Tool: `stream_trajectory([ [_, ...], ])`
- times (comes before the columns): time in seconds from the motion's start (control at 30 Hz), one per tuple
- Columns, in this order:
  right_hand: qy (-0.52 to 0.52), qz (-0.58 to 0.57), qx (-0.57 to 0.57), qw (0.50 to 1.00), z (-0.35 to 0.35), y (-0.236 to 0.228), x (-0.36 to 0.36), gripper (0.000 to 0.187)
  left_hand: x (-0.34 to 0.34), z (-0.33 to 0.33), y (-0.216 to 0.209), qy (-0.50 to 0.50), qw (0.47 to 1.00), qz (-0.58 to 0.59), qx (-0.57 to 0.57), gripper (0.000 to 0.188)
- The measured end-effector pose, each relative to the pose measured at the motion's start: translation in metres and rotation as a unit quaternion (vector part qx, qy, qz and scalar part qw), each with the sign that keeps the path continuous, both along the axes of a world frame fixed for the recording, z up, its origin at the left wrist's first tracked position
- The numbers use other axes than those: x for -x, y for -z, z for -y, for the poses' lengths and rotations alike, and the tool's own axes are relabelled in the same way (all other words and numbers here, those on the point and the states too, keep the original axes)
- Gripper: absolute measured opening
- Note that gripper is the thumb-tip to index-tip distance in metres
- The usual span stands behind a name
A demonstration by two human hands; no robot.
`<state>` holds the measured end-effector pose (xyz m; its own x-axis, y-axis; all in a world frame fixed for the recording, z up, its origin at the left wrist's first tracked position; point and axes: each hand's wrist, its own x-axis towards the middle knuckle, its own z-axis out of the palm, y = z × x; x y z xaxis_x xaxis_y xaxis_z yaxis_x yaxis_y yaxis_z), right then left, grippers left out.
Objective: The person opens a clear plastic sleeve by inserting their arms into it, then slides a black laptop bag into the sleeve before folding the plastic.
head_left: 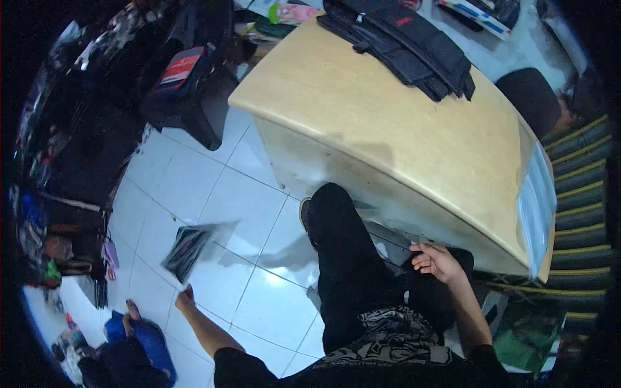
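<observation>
My left hand is out over the tiled floor to the left, its fingers closed on the lower corner of a clear plastic packet. Dark, flat contents show through the packet, too blurred to name; its far end spreads into a glossy, see-through edge. My right hand hovers by the near side of the wooden table, fingers curled in. A tiny pale bit shows at its fingertips, too small to identify. On the table's right end lies a light-blue flat pack in clear plastic.
A black bag lies on the table's far edge. Left of the table, a dark chair carries a black and red item. A green bag stands at lower right, by a yellow-striped slatted surface. Blue and dark cloth is at lower left.
</observation>
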<state>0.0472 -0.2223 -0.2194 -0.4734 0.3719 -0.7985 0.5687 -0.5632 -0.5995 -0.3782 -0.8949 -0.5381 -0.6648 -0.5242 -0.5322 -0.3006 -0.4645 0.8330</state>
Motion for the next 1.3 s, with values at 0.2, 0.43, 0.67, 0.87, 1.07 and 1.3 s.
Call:
stream_trajectory([
  [0.2,0.018,0.026,-0.004,0.999,0.011,0.002,-0.026,0.041,0.002,-0.038,-0.003,0.248,0.942,0.046,0.221,0.055],
  [0.43,-0.022,-0.042,-0.070,0.996,0.003,-0.037,-0.036,0.041,0.004,-0.190,-0.045,0.295,0.944,-0.077,0.127,0.010],
  [0.67,0.176,-0.002,-0.560,0.810,-0.101,-0.156,-0.142,0.029,-0.126,-0.457,-0.206,0.545,0.787,-0.275,0.092,0.025],
  [0.87,0.131,0.215,-0.755,0.605,-0.198,-0.119,-0.227,0.029,-0.264,-0.581,-0.324,0.773,0.560,-0.291,0.065,0.010],
  [1.07,0.146,0.168,-0.722,0.655,-0.214,-0.092,-0.236,0.022,-0.329,-0.619,-0.363,0.802,0.432,-0.397,0.115,0.016],
  [1.3,0.162,0.199,-0.659,0.707,-0.231,-0.123,-0.242,0.019,-0.359,-0.657,-0.394,0.865,0.321,-0.386,0.008,0.017],
])
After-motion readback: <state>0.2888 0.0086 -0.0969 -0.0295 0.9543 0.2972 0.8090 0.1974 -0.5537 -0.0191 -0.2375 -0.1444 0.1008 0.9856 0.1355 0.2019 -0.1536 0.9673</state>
